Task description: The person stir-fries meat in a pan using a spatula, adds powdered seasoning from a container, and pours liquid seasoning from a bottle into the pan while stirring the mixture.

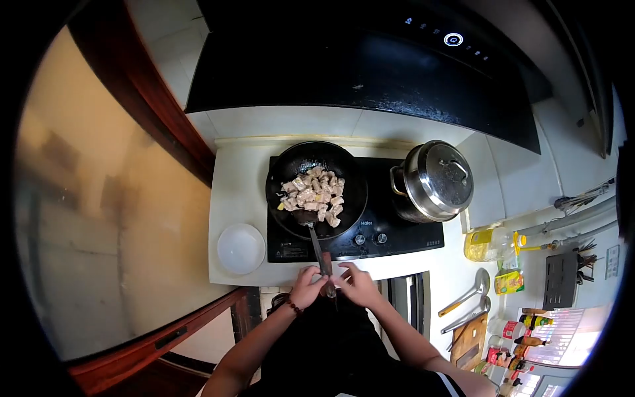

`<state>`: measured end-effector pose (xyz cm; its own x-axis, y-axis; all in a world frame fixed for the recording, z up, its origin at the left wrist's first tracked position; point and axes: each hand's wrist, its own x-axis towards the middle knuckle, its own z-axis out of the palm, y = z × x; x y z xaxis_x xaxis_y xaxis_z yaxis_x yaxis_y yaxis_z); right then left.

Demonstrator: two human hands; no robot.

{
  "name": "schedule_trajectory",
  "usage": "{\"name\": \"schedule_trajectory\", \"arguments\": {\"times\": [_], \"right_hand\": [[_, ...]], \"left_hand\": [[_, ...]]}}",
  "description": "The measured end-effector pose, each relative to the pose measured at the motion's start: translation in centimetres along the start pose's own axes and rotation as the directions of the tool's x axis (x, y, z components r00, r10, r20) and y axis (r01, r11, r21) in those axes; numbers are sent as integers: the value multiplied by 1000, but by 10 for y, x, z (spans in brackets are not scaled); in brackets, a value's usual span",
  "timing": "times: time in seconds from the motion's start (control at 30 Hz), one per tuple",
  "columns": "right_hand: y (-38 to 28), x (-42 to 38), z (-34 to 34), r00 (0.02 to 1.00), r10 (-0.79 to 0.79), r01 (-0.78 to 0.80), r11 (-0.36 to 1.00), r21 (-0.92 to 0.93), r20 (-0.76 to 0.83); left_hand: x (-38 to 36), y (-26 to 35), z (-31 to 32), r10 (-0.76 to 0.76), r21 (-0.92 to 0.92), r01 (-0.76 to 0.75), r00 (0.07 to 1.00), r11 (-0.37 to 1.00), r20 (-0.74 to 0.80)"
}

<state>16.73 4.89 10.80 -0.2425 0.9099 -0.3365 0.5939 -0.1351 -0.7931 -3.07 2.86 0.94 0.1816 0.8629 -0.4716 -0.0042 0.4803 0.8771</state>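
Note:
A black wok (pixel 354 165) sits on the cooktop with pale chunks of meat (pixel 311 188) heaped in it. The head of a spatula (pixel 317 246) rests among the meat at the wok's near side, its handle pointing towards me. My left hand (pixel 307 289), with a beaded bracelet at the wrist, is closed at the lower handle from the left. From the other side my right hand (pixel 357 286) has bent fingers, their tips at the handle's end. The brown wok handle (pixel 327 263) lies partly behind the spatula.
Right of the wok is a lidded steel pot (pixel 436 182) on the black cooktop (pixel 383 228). A white bowl (pixel 241 249) stands left. Along the right counter are an oil bottle (pixel 488 245), a yellow packet (pixel 509 282), ladles (pixel 473 294), a cutting board (pixel 469 341) and several seasoning bottles. A range hood (pixel 370 73) overhangs the back.

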Motion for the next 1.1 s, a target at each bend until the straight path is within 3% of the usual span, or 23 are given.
{"name": "schedule_trajectory", "arguments": {"times": [0.07,0.1,0.13,0.2,0.23,0.27,0.33,0.4,0.47,0.53,0.67,0.73,0.77,0.83,0.97,1.0,1.1], "right_hand": [[-32,-2,-3,996,17,-23,997,67,83],[-39,-1,-4,985,27,-51,989,137,172],[-37,2,-5,986,28,-49,991,128,164],[-23,11,-1,995,6,3,996,-94,98],[-17,15,4,999,-36,40,975,-219,24],[-12,16,5,999,-37,40,972,-231,18],[-13,20,-6,991,-124,79,816,-572,-41],[-28,19,-38,983,-185,144,754,-641,3],[-47,13,-73,978,-207,144,659,-738,6],[-78,14,-102,978,-200,81,620,-780,-57],[-90,60,-112,946,-311,119,594,-795,-91],[-84,80,-93,948,-317,168,537,-827,-13],[-80,86,-82,968,-247,174,500,-848,53],[-78,78,-74,965,-251,197,508,-839,75],[-88,42,-120,974,-201,191,457,-869,109],[-102,31,-132,984,-142,158,429,-890,106],[-94,25,-155,980,-177,145,316,-937,92]], "left_hand": [[-2,11,7,46,90,-41,997,995,-56],[1,16,8,49,-2,-49,999,999,6],[4,21,8,58,-94,-52,996,994,68],[3,25,2,123,-78,-114,983,990,134],[2,25,0,58,-90,-44,987,995,152],[2,25,-3,-1,-101,19,985,995,172],[13,7,1,-6,-105,21,990,994,141],[18,2,3,-179,-150,199,974,968,138],[22,-1,1,-199,-92,219,962,971,185],[34,-28,2,-153,-62,178,943,982,296],[39,-31,3,-161,-35,182,930,983,330],[41,-35,2,-137,-62,169,926,984,351],[41,-38,1,-115,-91,159,922,983,370],[40,-38,-1,-105,-111,157,921,981,376],[34,-30,0,-73,-116,123,928,986,365],[35,-31,0,-72,-119,123,928,985,367],[39,-35,2,-106,-101,152,928,983,358]]}}
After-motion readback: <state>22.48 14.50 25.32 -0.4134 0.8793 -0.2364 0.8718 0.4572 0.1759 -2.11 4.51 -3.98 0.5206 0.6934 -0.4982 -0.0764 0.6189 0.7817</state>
